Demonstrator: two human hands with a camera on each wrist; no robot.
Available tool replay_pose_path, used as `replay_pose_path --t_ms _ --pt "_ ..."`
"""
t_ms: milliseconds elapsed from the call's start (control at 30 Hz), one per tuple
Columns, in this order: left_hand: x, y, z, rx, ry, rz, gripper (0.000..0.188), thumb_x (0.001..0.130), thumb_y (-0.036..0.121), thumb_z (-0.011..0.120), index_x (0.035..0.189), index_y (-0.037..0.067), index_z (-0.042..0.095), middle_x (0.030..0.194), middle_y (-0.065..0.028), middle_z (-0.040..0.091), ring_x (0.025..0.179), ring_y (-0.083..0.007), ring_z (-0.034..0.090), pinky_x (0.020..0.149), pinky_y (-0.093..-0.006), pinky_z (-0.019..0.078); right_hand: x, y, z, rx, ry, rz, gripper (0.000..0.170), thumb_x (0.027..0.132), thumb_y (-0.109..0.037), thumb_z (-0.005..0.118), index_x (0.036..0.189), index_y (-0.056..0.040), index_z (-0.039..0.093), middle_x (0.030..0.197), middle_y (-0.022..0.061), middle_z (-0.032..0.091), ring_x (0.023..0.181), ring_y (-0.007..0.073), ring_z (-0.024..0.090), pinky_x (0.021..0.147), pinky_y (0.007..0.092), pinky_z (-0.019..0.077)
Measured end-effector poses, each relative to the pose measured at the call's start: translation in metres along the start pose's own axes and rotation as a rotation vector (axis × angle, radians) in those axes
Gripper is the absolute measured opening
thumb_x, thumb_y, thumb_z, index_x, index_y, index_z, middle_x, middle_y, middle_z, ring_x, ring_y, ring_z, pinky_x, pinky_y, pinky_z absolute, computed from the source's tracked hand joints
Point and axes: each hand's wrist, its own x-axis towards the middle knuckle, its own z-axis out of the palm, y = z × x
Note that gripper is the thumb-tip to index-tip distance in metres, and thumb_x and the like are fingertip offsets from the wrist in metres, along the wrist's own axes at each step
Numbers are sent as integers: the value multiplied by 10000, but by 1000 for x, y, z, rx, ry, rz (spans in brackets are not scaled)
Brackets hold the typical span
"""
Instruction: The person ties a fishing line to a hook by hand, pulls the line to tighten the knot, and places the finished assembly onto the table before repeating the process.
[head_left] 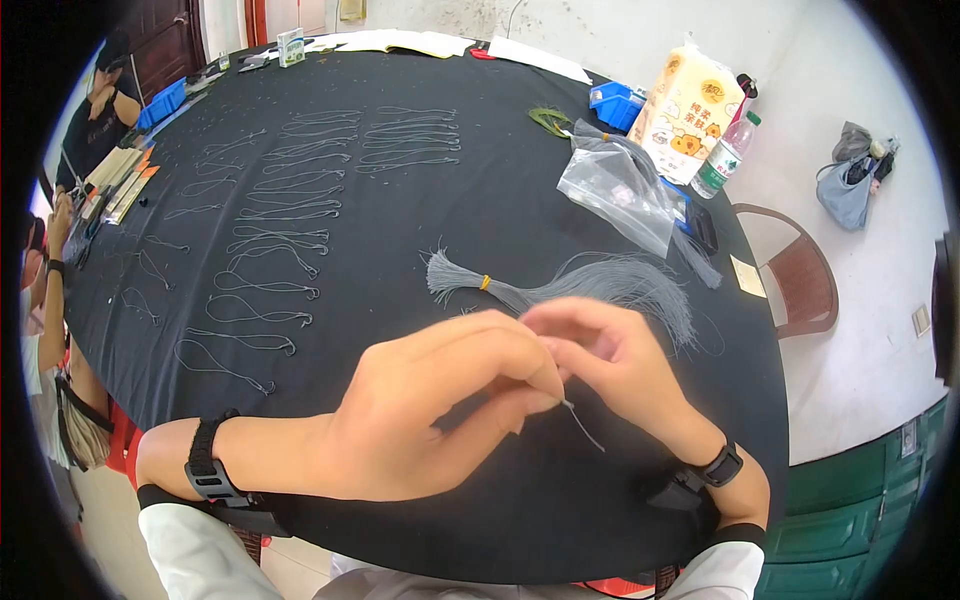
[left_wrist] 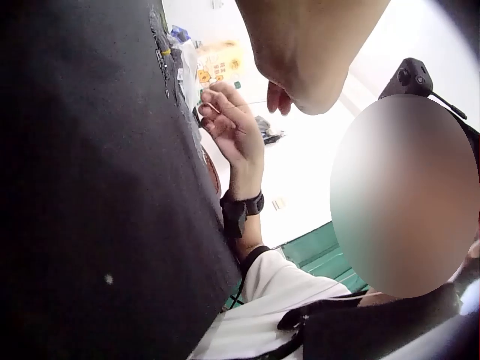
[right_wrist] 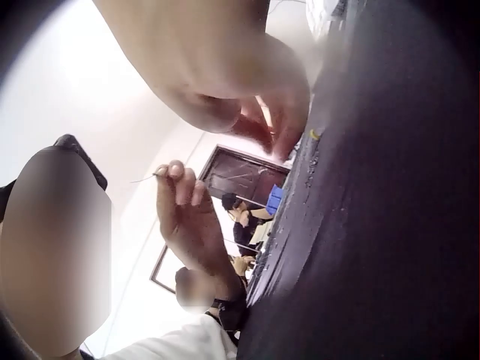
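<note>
Over the near part of the table, my left hand [head_left: 440,400] pinches a thin grey cord [head_left: 586,428] between thumb and forefinger, its short end sticking out below the fingertips. My right hand [head_left: 625,365] is close beside it, thumb and curled fingers on the same cord; most of the cord is hidden by the hands. The left wrist view shows a fine strand running from the right hand [left_wrist: 234,124] toward the left. Just beyond the hands lies a bundle of grey cords [head_left: 600,290], tied with a yellow band [head_left: 486,283].
Rows of looped grey cords with small hooks [head_left: 265,310] lie on the black tablecloth [head_left: 400,230] to the left. At the right stand a plastic bag [head_left: 625,190], a tissue pack [head_left: 690,110] and a water bottle [head_left: 725,160]. Other people sit at the left edge.
</note>
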Motion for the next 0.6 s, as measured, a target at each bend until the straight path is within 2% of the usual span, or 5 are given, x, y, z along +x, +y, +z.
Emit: replay_pose_path --t_ms 67,100,200,367,600 --pt "1 -1 -1 85 35 11 151 781 -114 630 902 -25 621 914 -130 634 704 -151 635 608 -252 518 -1 -8 4 -166 187 -228 191 928 -117 573 1062 -1 645 899 54 665 780 112 625 720 236 496" --pt "1 -2 -1 128 52 15 157 774 -118 633 900 -24 621 904 -127 630 702 -157 631 615 -258 511 -6 -17 5 -169 205 -235 185 930 -121 578 1034 16 647 905 68 668 793 125 631 745 242 490" --pt "1 -5 0 234 73 122 178 759 -117 649 905 -19 622 893 -137 627 731 -186 631 619 -269 510 -21 -39 6 45 -13 -126 175 920 -121 602 993 29 654 917 76 672 824 115 633 751 242 488" --pt "-1 -6 3 241 88 115 173 759 -100 667 905 -19 623 880 -136 627 754 -202 634 617 -269 506 -25 -37 14 -15 3 -201 97 876 -10 630 956 37 659 837 77 674 754 100 655 672 216 495" --pt "-1 -6 5 250 91 114 171 765 -82 681 912 -15 626 884 -129 630 750 -191 633 613 -261 508 -27 -40 10 105 -53 -75 129 917 -50 587 960 56 647 799 68 653 692 87 620 632 214 484"
